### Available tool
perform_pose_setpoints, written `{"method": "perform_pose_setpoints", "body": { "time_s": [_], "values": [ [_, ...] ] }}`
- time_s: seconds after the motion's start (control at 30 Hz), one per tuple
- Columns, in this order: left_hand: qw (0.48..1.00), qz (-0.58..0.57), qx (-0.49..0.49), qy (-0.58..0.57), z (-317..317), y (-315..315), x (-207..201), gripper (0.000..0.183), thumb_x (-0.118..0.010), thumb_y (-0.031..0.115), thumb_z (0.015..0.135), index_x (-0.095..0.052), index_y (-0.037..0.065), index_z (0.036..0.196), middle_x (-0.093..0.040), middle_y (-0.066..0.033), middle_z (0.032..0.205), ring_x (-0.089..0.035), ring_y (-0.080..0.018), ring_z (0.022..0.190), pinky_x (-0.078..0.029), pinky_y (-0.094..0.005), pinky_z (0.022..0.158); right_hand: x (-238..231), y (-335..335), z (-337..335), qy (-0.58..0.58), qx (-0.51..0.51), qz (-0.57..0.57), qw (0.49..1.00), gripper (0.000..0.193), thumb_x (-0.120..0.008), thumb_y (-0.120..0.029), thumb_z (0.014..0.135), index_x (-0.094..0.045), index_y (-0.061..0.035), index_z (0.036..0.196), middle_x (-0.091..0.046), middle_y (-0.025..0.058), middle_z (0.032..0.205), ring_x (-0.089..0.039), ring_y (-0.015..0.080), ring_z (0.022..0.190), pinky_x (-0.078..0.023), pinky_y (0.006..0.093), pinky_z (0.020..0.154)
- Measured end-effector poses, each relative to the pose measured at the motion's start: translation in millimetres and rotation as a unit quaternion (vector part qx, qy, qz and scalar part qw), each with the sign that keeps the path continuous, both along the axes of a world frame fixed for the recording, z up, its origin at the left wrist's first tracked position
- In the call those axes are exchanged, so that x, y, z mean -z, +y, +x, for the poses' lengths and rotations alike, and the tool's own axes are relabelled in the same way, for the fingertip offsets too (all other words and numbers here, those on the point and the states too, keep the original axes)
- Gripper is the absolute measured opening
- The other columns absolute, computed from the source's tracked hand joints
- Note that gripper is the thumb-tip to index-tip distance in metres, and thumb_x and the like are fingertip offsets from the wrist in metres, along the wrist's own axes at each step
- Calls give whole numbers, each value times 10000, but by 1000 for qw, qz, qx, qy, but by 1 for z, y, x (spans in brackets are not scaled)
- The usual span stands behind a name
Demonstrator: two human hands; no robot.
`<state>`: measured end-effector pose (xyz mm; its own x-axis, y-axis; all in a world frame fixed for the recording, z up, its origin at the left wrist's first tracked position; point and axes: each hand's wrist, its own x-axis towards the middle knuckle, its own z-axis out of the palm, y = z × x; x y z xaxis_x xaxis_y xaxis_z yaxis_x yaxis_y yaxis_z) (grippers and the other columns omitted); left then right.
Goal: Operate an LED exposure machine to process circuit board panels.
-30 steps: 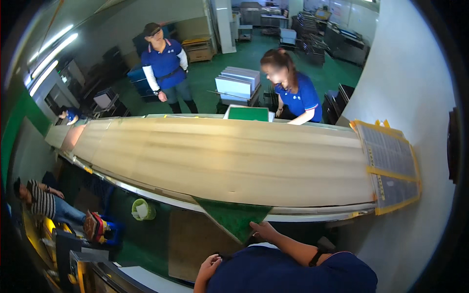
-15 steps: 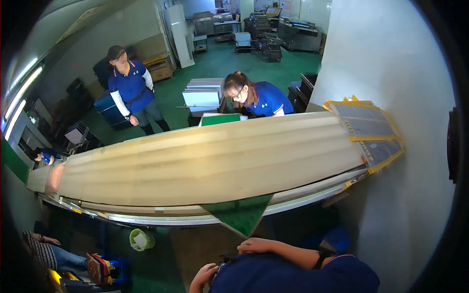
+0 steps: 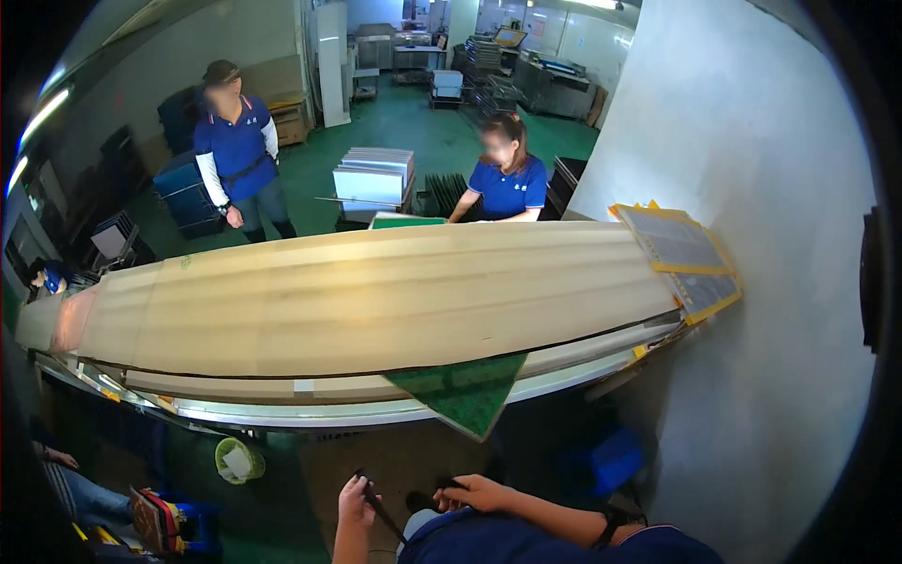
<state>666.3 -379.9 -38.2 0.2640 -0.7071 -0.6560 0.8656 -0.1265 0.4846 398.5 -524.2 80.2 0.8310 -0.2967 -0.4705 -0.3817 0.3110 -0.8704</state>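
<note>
My left hand (image 3: 357, 501) is raised in front of my waist, its fingers closed round a black strap (image 3: 383, 515). The strap slants down from that hand toward my dark blue shirt. My right hand (image 3: 477, 493) is beside it at the waist, the fingers curled over a small dark piece (image 3: 454, 485), which looks like another strap end. Beyond both hands lies a long table covered with pale tan boards (image 3: 404, 305). From under the boards a green panel (image 3: 460, 390) pokes out as a pointed corner toward me.
Two people in blue shirts stand across the table (image 3: 282, 414). Yellow-taped grey sheets (image 3: 686, 254) lie at its right end, beside a white wall (image 3: 752, 122). A green bin (image 3: 240, 461) and a seated person are at lower left; a blue container (image 3: 615, 461) is at lower right.
My hands have come up from the waist, and the black strap now shows in the left one. The person across the table has straightened up from bending. The whole view has shifted.
</note>
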Motion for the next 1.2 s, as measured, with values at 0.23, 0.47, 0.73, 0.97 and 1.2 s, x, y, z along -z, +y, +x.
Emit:
{"method": "perform_pose_setpoints", "body": {
  "time_s": [0.23,0.47,0.73,0.97,1.2],
  "values": [
    [988,101,-114,-32,16,40,20,149,-527,229,1005,-589,119,927,-613,-24,803,-585,-196,706,-522,-429,689,-7,-8,-18,-19,371,95,924,327,-447,-235,1046,-603,38,1137,-658,95,870,-642,181,787,-523,318,762],
    [952,95,-282,76,-21,31,5,140,-472,219,1030,-553,119,976,-600,-25,810,-560,-162,665,-507,-363,632,-10,-22,-17,-57,390,90,915,308,-440,-261,1048,-579,2,1129,-633,74,817,-626,180,738,-513,309,722],
    [985,101,-69,-125,-85,14,-71,96,-603,110,955,-579,78,867,-545,-13,640,-438,-94,419,-369,-246,405,16,-56,-1,-8,41,-84,996,351,-579,-334,964,-554,-12,1101,-635,83,814,-622,202,735,-500,346,703],
    [930,156,58,-326,-190,-30,-82,145,-663,121,919,-691,-21,916,-657,-34,746,-553,-79,596,-422,-234,528,-2,-87,3,-154,-375,-202,892,282,-674,-310,881,-636,-68,1022,-691,132,872,-681,273,776,-516,399,678],
    [887,184,150,-397,-252,-52,-63,204,-615,134,931,-688,-38,1012,-693,-66,785,-606,-102,680,-478,-269,622,-1,-109,-42,-40,-468,-333,817,334,-667,-361,807,-692,-84,991,-708,164,938,-674,360,912,-537,486,767]
  ]
}}
